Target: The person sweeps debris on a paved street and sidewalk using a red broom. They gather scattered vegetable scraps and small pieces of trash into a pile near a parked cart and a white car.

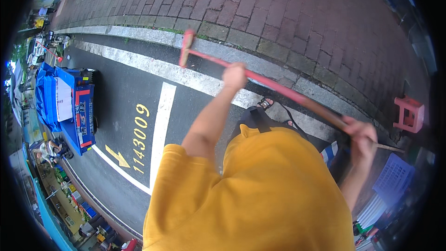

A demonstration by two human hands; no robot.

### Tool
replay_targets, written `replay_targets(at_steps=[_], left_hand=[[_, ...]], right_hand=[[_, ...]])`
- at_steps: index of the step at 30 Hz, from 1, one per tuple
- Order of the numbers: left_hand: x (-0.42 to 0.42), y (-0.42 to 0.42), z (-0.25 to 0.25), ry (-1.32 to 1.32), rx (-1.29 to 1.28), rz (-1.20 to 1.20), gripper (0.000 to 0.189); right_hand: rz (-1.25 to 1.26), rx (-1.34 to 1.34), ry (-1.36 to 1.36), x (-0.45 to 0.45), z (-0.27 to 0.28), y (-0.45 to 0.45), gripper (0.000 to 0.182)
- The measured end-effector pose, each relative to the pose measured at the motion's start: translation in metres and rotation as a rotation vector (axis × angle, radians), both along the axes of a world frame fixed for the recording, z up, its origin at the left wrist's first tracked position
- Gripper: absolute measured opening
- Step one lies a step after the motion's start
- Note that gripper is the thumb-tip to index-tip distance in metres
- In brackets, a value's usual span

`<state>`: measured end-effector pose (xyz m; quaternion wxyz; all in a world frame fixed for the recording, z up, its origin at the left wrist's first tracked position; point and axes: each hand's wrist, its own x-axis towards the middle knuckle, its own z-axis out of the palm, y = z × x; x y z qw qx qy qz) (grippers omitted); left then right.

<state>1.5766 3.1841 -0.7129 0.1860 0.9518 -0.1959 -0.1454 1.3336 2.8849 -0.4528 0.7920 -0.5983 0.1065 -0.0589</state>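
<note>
My left hand (235, 76) is closed around the red shaft (275, 89) of a long-handled tool, partway along it. Near the shaft's other end, my right hand (360, 135) grips the same tool, and a thin end sticks out behind that hand. The crosswise head (186, 48) is red and tan, set like a T. It lies over the kerb side of the road, beside the white line; blur hides whether it touches the ground. Below the shaft show a sandalled foot (266, 103) and my yellow shirt (278, 188).
A granite kerb (146, 35) divides the asphalt from a brick pavement (271, 3). A pink plastic stool (409, 113) and a purple plastic basket (394, 174) stand at right. Leftward are a blue cargo vehicle (83, 111), a person on a scooter (50, 150) and roadside stalls.
</note>
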Motion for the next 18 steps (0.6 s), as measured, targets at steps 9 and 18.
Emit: replay_targets(at_steps=[9, 18], left_hand=[[-0.056, 0.061, 0.027, 0.139, -0.157, -0.091, 0.011], [-0.084, -0.042, 0.007, 0.531, -0.190, -0.379, 0.028]], right_hand=[[0.218, -0.119, -0.067, 0.045, 0.050, 0.031, 0.035], [0.105, -0.211, 0.075, 0.044, 0.041, 0.002, 0.039]])
